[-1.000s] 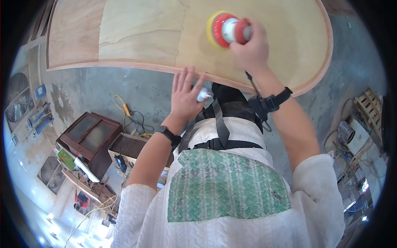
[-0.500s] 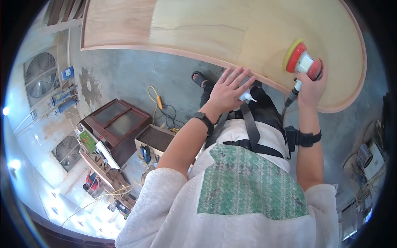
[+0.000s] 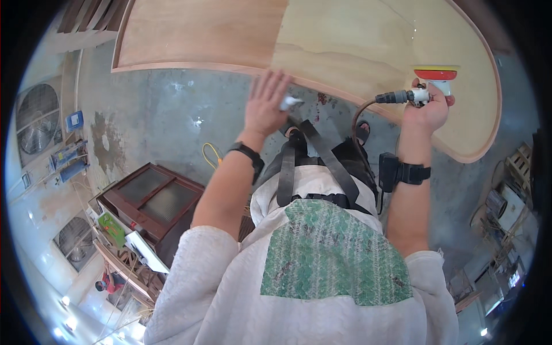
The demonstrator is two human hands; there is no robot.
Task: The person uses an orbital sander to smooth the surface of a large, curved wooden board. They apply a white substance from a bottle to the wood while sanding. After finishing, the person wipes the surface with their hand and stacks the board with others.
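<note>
My right hand grips an air-powered orbital sander with a red and white body and a yellow-edged pad. The sander is tipped so its pad faces away from me, over the pale right part of a wooden panel. A hose runs from its grey coupling toward my body. My left hand, fingers stretched and slightly blurred, is at the panel's near edge. A small white nozzle bottle is tucked at its thumb side, mostly hidden. Small white drops lie on the panel beyond the sander.
A raised wooden rim borders the panel. A dark brown cabinet with glass panes is to my left, by a yellow cord. Another person is far off at lower left. Crates and clutter stand at right.
My left hand has moved left with the bottle. My right hand has turned the sander, so its pad now faces away rather than left. White drops now show on the panel.
</note>
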